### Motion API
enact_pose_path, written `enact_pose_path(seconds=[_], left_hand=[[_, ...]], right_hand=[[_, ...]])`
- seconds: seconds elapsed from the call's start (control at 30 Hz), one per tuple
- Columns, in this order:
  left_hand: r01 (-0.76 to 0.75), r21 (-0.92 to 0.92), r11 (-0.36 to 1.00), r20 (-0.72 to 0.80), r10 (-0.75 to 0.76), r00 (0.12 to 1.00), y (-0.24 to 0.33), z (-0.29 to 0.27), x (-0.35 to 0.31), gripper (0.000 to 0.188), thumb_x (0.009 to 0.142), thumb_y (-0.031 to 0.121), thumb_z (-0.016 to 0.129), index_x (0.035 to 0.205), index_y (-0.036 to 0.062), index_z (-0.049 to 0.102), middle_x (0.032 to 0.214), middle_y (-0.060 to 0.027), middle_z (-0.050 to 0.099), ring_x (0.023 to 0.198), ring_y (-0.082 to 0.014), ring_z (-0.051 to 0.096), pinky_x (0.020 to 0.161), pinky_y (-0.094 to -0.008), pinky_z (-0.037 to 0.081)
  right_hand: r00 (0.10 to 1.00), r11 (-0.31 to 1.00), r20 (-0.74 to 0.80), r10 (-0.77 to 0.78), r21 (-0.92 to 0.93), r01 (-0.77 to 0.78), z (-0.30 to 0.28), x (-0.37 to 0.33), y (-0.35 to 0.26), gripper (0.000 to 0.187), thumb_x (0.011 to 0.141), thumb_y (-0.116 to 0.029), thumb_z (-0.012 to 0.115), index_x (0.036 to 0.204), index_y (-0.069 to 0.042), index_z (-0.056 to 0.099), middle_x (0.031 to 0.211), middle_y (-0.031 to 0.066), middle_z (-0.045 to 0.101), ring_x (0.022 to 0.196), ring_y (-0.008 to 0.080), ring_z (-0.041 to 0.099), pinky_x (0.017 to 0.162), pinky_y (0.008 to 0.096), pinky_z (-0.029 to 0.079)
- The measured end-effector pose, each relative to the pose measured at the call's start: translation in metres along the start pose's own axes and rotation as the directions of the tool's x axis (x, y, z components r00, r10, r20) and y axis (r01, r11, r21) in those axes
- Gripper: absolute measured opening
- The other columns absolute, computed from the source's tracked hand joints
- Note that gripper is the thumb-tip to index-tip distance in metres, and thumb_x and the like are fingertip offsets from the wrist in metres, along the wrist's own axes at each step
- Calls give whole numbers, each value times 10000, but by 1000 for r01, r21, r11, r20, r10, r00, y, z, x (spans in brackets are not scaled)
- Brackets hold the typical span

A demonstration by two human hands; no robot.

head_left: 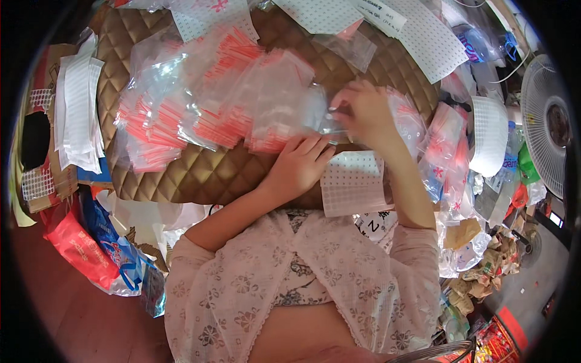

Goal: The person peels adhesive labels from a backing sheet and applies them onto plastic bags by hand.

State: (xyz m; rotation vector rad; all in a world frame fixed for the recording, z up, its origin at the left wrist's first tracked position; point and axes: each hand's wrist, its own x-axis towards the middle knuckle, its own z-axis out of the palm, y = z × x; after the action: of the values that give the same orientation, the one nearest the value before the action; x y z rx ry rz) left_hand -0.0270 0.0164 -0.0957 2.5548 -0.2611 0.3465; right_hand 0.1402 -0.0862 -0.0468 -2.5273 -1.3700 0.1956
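Two hands, one left (301,164) and one right (367,113), are being shown. One quilted cover (172,187) is being seen, and four dotted sheets (419,37) are being counted on or along it. The clear bags (275,97) are being estimated at dozens, overlap and glare preventing a firm count. One fan (544,118), one red sack (83,248) and one blue sack (108,233) are also being counted.
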Motion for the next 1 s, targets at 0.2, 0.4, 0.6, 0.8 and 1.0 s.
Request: enact_pose_path(seconds=[0.2,0.4,0.6,0.8,1.0], left_hand=[[0,-138,990,-48,-7,999,2,-4,7,323,742,111,613,1058,42,609,1171,-130,547,1091,-284,493,912,-414,406],[0,-80,997,-84,-7,996,6,-6,9,321,704,118,618,1006,12,600,1106,-143,543,1048,-297,489,886,-393,412],[-14,-31,999,-102,10,995,5,-6,12,266,733,128,584,973,15,600,1084,-135,555,1032,-292,503,881,-394,409],[1,56,998,-160,8,987,6,-8,27,178,745,136,566,872,17,602,1104,-138,568,1065,-294,502,905,-414,399],[1,60,998,-72,3,997,-2,-2,27,156,732,131,561,835,20,596,1096,-135,585,1092,-292,499,921,-434,389]], right_hand=[[984,996,165,67,-77,-55,17,10,-3,54,670,-136,670,695,-119,625,743,33,608,835,229,577,787,392,364],[993,994,112,33,99,-44,15,-4,4,34,697,-82,627,696,-95,595,698,60,606,777,265,590,732,378,391],[1000,983,-20,-19,185,23,10,-25,4,32,753,-31,565,759,-53,543,700,90,587,769,298,575,732,390,397],[1000,980,-8,-30,198,31,7,-35,0,13,787,-42,547,782,-42,535,758,116,585,766,312,566,755,408,405],[993,959,-96,-67,269,91,-20,-26,5,172,726,-99,658,825,-38,531,766,115,570,774,322,552,749,407,415]])
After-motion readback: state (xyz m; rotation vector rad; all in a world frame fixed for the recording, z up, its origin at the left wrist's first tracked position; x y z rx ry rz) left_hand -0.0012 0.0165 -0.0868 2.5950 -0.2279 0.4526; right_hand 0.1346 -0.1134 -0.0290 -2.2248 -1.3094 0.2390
